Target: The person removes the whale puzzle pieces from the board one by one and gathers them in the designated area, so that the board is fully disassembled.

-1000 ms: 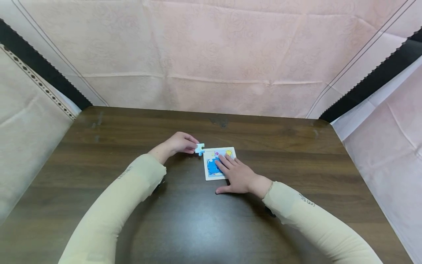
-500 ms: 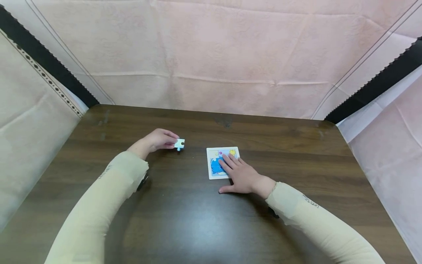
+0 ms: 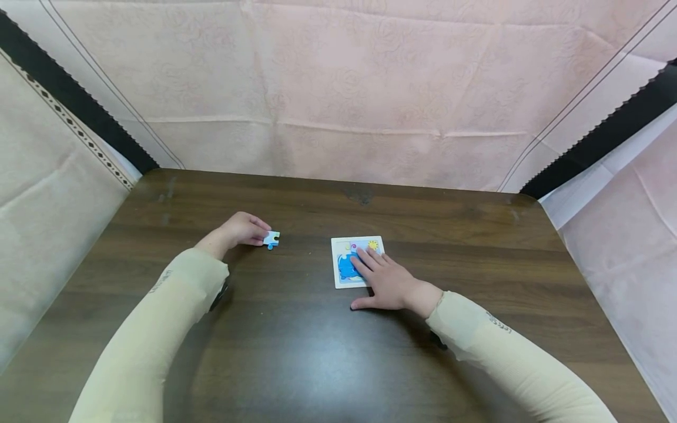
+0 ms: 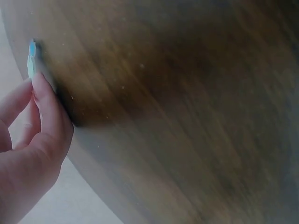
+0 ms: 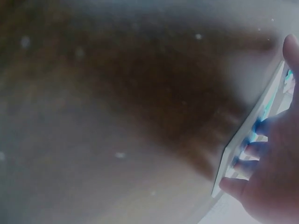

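Note:
A small light-blue jigsaw piece (image 3: 271, 239) is pinched between the thumb and fingers of my left hand (image 3: 241, 230), left of the table's middle. In the left wrist view the same jigsaw piece (image 4: 32, 58) sticks out edge-on past the fingertips. My right hand (image 3: 385, 283) rests with spread fingers on a square puzzle board (image 3: 342, 284). The board has a white border, a blue figure and a yellow sun; the hand hides its lower right part. In the right wrist view the fingers of my right hand (image 5: 275, 168) lie over the board (image 5: 247, 122).
A dark brown wooden table (image 3: 317, 364) lies under both hands. Behind it hangs a pale pink patterned cloth (image 3: 338, 94), with dark bands at either side. The table's far edge runs behind the board.
My left hand has drawn the jigsaw piece leftward, away from the board's upper left corner, and then slightly lower. My right hand has stayed on the board.

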`<state>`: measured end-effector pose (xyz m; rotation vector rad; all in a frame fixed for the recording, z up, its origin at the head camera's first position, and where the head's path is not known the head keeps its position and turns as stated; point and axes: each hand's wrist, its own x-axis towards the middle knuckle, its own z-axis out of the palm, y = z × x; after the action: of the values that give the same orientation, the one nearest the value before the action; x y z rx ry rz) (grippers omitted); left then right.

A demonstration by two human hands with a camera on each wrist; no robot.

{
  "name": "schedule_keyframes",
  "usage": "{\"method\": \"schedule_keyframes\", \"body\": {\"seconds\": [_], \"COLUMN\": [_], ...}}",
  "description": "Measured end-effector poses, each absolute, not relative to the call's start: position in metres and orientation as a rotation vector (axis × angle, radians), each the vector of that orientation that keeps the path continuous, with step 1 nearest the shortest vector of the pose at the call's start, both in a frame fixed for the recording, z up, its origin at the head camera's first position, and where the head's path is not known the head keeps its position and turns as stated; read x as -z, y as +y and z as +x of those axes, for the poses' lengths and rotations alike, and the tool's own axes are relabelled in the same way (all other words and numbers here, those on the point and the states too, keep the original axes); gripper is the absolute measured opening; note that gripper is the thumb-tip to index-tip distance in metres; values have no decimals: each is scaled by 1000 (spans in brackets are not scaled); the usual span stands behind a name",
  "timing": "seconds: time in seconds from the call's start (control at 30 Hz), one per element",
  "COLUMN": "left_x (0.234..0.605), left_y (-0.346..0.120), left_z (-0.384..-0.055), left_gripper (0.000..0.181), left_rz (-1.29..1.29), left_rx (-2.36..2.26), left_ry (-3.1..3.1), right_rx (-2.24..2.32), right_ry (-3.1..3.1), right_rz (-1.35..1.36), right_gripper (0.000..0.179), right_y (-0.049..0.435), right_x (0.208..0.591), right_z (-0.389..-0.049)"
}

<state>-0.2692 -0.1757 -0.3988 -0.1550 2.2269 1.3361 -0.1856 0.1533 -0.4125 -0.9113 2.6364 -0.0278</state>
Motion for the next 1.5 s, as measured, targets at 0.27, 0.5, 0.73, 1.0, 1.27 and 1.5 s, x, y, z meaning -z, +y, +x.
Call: {"method": "schedule_keyframes", "body": {"seconds": [0.27, 0.5, 0.73, 1.0, 1.27, 1.5], "left_x": [397, 396, 389, 387, 392, 395], "left_y": [-172, -162, -128, -84, -55, -46], "left_z": [-268, -269, -269, -267, -263, -259], "left_gripper": [35, 37, 39, 36, 37, 37], "left_rz": [-172, -82, 80, 135, 158, 174], "left_rx": [-1315, -1281, -1292, -1307, -1289, -1260], "left_ry": [2283, 2334, 2238, 2145, 2115, 2099], "right_rx": [102, 218, 238, 196, 133, 46], "right_ry": [2623, 2573, 2590, 2649, 2640, 2642], "right_rz": [-885, -812, -822, -850, -863, -888], "right_gripper": [90, 88, 88, 89, 93, 96], "right_y": [156, 161, 167, 179, 188, 185], "right_x": [407, 408, 408, 408, 416, 419], "right_z": [-186, -189, -186, -174, -166, -164]}}
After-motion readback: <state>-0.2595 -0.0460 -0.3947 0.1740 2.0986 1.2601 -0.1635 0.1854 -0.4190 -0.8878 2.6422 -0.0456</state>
